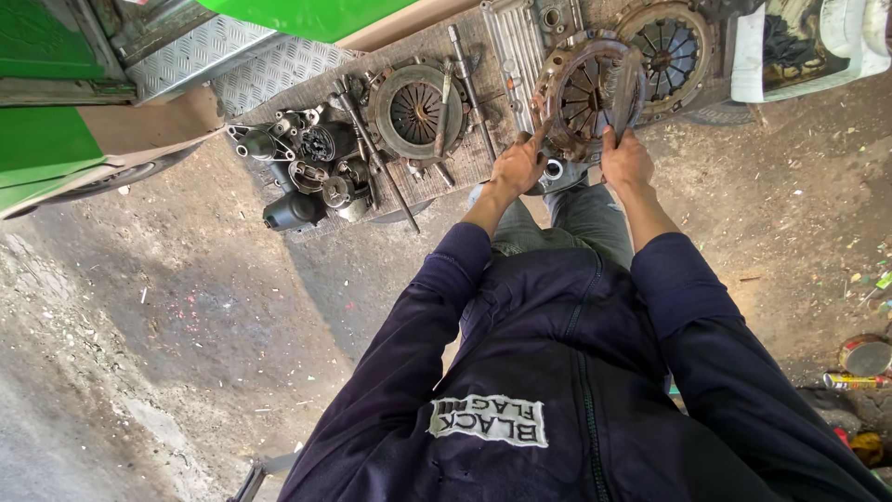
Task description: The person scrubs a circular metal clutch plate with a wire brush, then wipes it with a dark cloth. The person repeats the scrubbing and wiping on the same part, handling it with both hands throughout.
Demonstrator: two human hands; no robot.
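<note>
My left hand (pixel 518 165) grips the lower left rim of a rusty round clutch pressure plate (pixel 578 93) that I hold tilted over the board. My right hand (pixel 625 160) holds the handle of a wire brush (pixel 623 85), whose head lies across the plate's right side. Both arms wear dark blue sleeves. My jeans show below the hands.
A wooden board (pixel 465 158) on the dirt ground carries a second clutch cover (pixel 415 107), a third one (pixel 667 48) at the far right, long metal rods (pixel 471 88), a ribbed metal casing (pixel 513 46) and dark engine parts (pixel 307 172). A green vehicle (pixel 56 121) stands left. Cans (pixel 864 358) lie at right.
</note>
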